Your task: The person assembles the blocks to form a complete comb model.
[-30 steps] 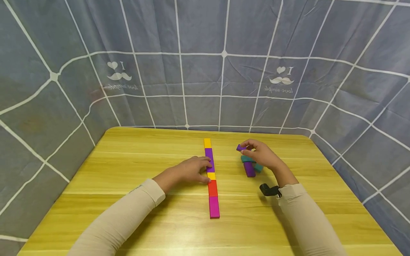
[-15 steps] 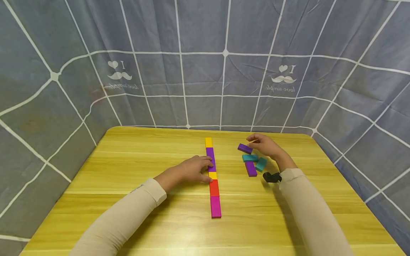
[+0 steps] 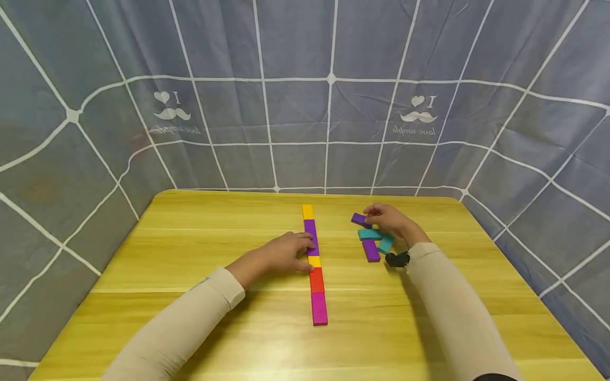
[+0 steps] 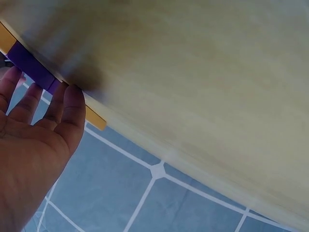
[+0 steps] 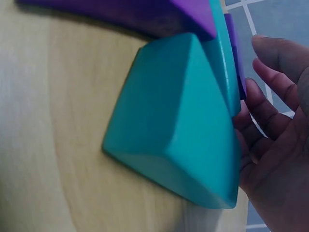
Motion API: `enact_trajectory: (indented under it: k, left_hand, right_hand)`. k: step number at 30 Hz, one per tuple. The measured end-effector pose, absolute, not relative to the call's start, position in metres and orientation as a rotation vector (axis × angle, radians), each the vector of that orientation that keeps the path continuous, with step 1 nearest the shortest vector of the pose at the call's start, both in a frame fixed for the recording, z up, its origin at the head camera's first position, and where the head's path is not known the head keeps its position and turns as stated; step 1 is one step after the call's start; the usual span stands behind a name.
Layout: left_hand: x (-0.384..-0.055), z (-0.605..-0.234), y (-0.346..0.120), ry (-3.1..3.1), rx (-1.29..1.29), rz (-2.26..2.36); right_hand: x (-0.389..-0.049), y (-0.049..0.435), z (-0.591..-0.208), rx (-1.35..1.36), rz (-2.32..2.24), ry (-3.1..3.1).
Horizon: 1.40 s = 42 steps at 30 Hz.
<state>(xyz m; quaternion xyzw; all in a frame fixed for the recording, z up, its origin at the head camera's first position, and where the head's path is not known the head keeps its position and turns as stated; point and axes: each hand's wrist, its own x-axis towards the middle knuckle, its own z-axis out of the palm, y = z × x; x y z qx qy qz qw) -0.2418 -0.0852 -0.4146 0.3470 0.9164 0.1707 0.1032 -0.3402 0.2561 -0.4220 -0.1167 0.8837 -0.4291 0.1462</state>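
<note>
A straight row of flat blocks runs up the table: yellow (image 3: 307,212), purple (image 3: 310,227), yellow (image 3: 314,261), red (image 3: 316,280) and magenta (image 3: 319,309). My left hand (image 3: 285,253) lies at the row's left side, fingertips touching the purple part and thumb near the yellow-red joint. In the left wrist view those fingers are spread along the purple edge. To the right, a purple block (image 3: 359,219) lies by itself, and my right hand (image 3: 388,218) is at its right end with loosely bent fingers. Below that hand are teal blocks (image 3: 369,234) (image 5: 145,106) and another purple block (image 3: 371,251).
The wooden table (image 3: 214,328) has rounded back corners. A grey curtain (image 3: 295,111) with white grid lines stands behind it and at both sides. A black wrist mount (image 3: 397,259) sticks out from the right sleeve, close to the teal and purple blocks.
A second ago the right fingers pinched the far purple block above the teal ones; they let it go, drew back right, then moved back to its right end. The left hand stays in place.
</note>
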Motion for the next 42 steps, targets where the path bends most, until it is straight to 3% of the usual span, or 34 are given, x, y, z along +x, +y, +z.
enact_trajectory:
  k: [42]
  left_hand:
    - [-0.235, -0.414, -0.085, 2.710, 0.998, 0.486]
  right_hand:
    - [-0.331, 0.243, -0.426, -0.329, -1.103, 2.627]
